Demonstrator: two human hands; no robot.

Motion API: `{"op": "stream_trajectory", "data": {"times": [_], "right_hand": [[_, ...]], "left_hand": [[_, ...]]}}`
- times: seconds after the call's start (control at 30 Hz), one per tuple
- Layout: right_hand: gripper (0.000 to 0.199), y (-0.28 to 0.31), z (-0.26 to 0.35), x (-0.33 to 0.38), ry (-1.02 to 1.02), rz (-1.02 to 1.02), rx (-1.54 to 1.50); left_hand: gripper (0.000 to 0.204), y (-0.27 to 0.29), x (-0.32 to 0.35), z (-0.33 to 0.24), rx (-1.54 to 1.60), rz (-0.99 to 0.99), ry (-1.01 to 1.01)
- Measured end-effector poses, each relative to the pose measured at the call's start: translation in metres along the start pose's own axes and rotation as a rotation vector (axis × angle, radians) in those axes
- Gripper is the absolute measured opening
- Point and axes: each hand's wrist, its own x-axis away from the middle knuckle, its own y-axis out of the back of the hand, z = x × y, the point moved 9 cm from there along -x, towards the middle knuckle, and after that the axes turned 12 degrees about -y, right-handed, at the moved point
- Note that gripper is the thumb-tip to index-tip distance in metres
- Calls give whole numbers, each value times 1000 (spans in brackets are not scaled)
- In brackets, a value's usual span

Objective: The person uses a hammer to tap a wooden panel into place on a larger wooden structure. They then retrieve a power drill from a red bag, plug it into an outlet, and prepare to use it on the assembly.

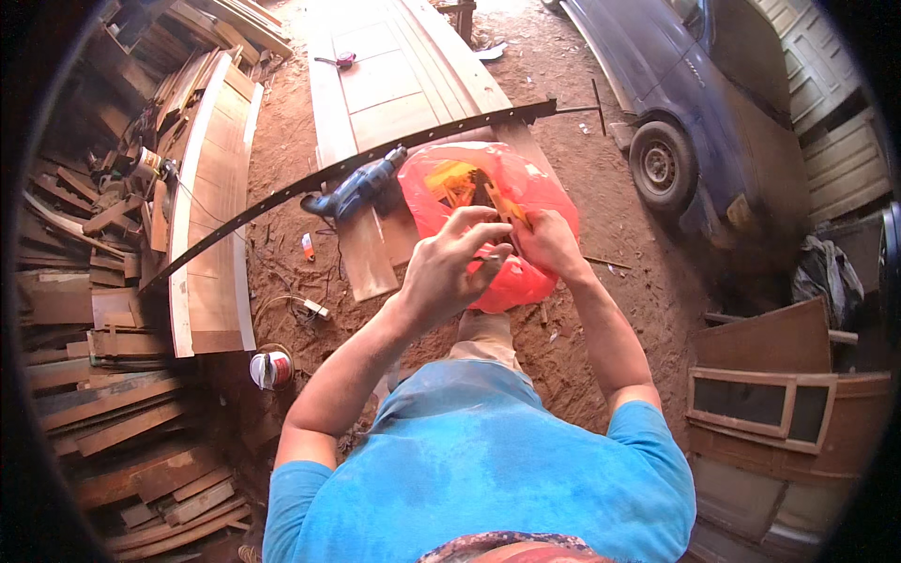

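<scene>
A red plastic bag [554,192] stands gaping in front of me, with yellow and dark items [460,183] inside whose kind I cannot make out. My right hand [549,242] is closed on the bag's near right rim, beside a long yellow piece [505,200] that sticks up from the opening. Over the near left side of the bag is my left hand [460,258]. Its fingers are curled toward the thumb, and whatever they pinch is too small to name. Left of the bag a blue power drill [357,188] lies on wooden boards.
A long black perforated bar [375,153] crosses beyond the bag. Behind it lies a panelled wooden door [385,84] with a tape measure [346,60]. Scrap wood [122,328] is piled left, near a white bucket [271,368]. A dark blue vehicle [694,122] stands right.
</scene>
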Motion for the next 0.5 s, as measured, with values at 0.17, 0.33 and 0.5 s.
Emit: {"op": "stream_trajectory", "data": {"times": [0.17, 0.33, 0.5], "right_hand": [[42, -10, -10, -124, 56, 142, 22], [38, -50, -47, -200, -67, 242, 26], [30, -16, -24, -179, 113, -121, -123]], "left_hand": [[34, -93, -6, 130, -335, 648, 213], [32, -126, 1, 165, -190, 793, 307], [34, -140, -4, 187, 121, 768, 418]]}}
